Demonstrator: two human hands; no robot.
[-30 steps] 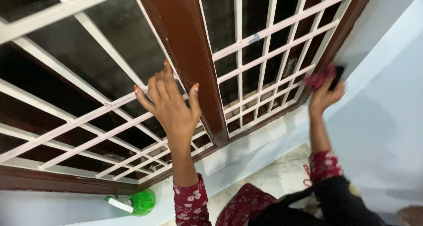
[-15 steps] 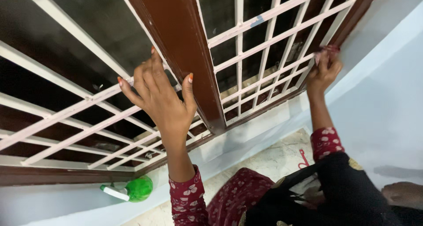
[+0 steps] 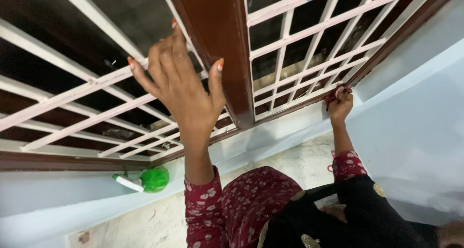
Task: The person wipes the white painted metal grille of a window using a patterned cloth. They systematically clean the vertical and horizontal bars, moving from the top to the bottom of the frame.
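**Wiping the foot of the window grille**

At far left, a green bottle [image 3: 153,179] lies on its side on the pale sill [image 3: 63,199], below the dark frame rail and well apart from both hands. Above it runs the white grille [image 3: 87,91], its bars crossing dark glass. The left hand [image 3: 181,91] is spread flat against those bars, fingers apart, thumb resting on the brown post [image 3: 220,45] between the two panes; it grips nothing and seems to serve as a brace.

Right of the post, the right hand [image 3: 340,105] is closed on a dark red cloth [image 3: 334,94], pressed at the lowest bars of the right-hand grille where they meet the frame. The step in hand looks like wiping that bottom corner. Carrying on would call for sliding the cloth along the rail or up the bars, working round each crossing. The close spacing of the bars and the wall [image 3: 415,113] just beside the corner crowd the hand.
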